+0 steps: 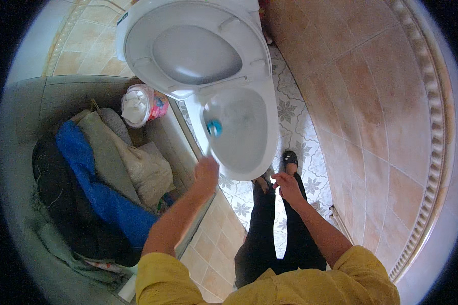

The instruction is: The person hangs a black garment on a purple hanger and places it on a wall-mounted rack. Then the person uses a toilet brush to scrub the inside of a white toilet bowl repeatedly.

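My left hand (207,173) is closed, blurred, at the left rim of a white toilet bowl (248,133). It appears to grip the pale handle of a toilet brush, whose blue head (214,128) lies inside the bowl against the left wall. Most of the handle is blurred or hidden by the hand. Above the bowl, the seat and lid (196,53) are raised. My right hand (288,187) hangs over my legs, just beyond the front right of the bowl. Its fingers are loosely bent and apart, with nothing visible in them.
A ledge to the left bears a heap of cloth, including a blue piece (95,183), and a tub (145,106) filled with white paper. A tiled wall (366,114) closes in on the right. Patterned floor tiles (313,185) surround my feet.
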### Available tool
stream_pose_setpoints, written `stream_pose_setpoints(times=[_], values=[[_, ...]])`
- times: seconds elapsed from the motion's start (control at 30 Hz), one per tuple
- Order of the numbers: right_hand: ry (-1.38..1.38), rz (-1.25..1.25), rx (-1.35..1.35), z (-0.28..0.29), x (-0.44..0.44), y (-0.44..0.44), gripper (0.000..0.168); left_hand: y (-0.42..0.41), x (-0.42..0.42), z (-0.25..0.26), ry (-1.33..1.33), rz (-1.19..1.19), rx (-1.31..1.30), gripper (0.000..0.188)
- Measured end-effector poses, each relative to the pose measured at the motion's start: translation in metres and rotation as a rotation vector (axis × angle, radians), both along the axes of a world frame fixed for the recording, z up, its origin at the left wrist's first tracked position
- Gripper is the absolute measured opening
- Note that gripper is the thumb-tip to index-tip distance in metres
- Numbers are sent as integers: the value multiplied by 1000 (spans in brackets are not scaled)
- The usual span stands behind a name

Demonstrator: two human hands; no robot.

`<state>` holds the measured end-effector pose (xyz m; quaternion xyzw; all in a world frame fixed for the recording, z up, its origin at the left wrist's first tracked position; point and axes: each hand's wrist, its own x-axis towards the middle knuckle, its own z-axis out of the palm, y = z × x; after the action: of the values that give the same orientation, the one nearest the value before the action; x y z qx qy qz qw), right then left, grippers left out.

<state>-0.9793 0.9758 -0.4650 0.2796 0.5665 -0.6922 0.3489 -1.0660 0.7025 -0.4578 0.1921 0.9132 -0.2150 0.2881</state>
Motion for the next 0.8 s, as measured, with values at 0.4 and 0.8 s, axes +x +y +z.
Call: stream_pose_setpoints(times=[0.4,0.8], values=[[79,134,84,-31,4,-24,28,2,21,-141,149,787,971,46],[-208,-269,-139,-49,-1,-51,44,67,82,-79,-195,739,898,42]])
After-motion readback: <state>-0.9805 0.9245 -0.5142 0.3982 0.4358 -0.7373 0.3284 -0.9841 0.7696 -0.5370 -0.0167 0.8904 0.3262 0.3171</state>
